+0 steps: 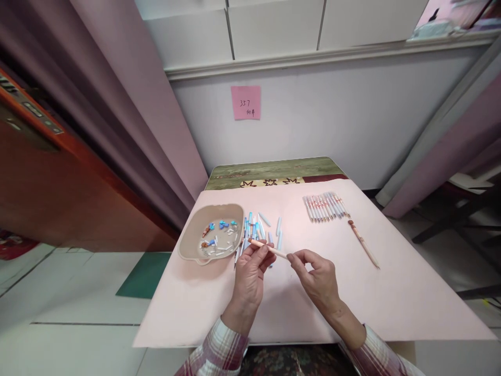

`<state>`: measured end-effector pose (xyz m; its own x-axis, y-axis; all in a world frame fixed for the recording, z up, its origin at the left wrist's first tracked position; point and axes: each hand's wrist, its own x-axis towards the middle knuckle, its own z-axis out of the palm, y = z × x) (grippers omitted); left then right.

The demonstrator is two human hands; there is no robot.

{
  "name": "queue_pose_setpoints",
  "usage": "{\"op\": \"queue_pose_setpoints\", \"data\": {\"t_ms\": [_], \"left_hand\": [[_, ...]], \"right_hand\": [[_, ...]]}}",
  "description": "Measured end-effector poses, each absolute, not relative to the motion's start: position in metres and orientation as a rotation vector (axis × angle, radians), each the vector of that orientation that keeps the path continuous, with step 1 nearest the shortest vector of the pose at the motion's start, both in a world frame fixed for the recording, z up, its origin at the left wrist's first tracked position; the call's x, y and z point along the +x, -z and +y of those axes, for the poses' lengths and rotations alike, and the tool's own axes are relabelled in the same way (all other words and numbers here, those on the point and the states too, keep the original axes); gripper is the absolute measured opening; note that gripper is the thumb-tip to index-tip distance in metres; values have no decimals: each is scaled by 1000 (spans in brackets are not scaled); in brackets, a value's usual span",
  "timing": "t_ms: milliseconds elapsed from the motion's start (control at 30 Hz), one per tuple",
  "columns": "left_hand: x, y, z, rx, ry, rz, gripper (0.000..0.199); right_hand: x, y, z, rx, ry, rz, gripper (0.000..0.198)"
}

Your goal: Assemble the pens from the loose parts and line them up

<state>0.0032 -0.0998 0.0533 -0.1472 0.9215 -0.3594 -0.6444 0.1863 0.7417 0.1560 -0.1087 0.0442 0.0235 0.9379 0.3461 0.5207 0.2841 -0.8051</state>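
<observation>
Pinching a slim pale-pink pen barrel (278, 252), the person sits at a desk (176, 308) covered in pale pink. Left hand (250, 272): thumb and fingers closed around the barrel toward its far-left end, a short brownish stub poking out past the fingertips. Right hand (318, 277): thumb and forefinger pressed together at the barrel's other end; whether they grip the barrel itself or a small part at its tip, I cannot tell. Barrel held aslant above the desk, sloping down to the right, between the two hands. Plaid sleeves (223, 342) on both forearms.

Just behind the left hand, a loose heap of blue and white pen parts (258, 227), some partly hidden by the fingers. Several light-blue pieces lie apart, to the right of the heap. Beside it on the left, touching or nearly so, a beige tub (199, 215); on its floor, small blue and brown pieces (223, 224) and a scatter of clear and whitish bits (219, 249).

Farther right, well apart from the heap: a row of pens (325, 207) laid side by side, reddish marks along their middles. Just to the near side of the row, one single pen (364, 244), brown-topped, lying slantwise, tip toward the person. On the wall past the desk, a pink note (246, 103) with handwriting, "357" readable.
</observation>
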Motion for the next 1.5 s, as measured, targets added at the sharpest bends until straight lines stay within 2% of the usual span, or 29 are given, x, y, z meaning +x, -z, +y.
{"op": "queue_pose_setpoints", "data": {"t_ms": [100, 367, 533, 700, 933, 1067, 1233, 1500], "left_hand": [[4, -48, -100, 377, -1440, 1006, 34], [1, -43, -98, 363, -1520, 1027, 33], [0, -44, -98, 347, -1494, 1009, 32], [-3, -44, -99, 415, -1444, 996, 29], [0, -48, -101, 431, -1372, 969, 34], [0, -49, -99, 418, -1468, 966, 32], [-4, -48, -97, 435, -1477, 981, 32], [-5, -46, -99, 468, -1431, 945, 35]], "right_hand": [[155, -41, -109, -1457, -617, -1680, 41], [144, -42, -114, -1348, -766, -1575, 26], [143, -43, -116, -1316, -725, -1548, 14], [144, -45, -118, -1362, -773, -1536, 26], [142, -37, -117, -1320, -1121, -1418, 50], [140, -37, -116, -1321, -1038, -1458, 33], [140, -42, -115, -1279, -888, -1487, 22], [141, -31, -116, -1237, -1273, -1365, 51]]}}
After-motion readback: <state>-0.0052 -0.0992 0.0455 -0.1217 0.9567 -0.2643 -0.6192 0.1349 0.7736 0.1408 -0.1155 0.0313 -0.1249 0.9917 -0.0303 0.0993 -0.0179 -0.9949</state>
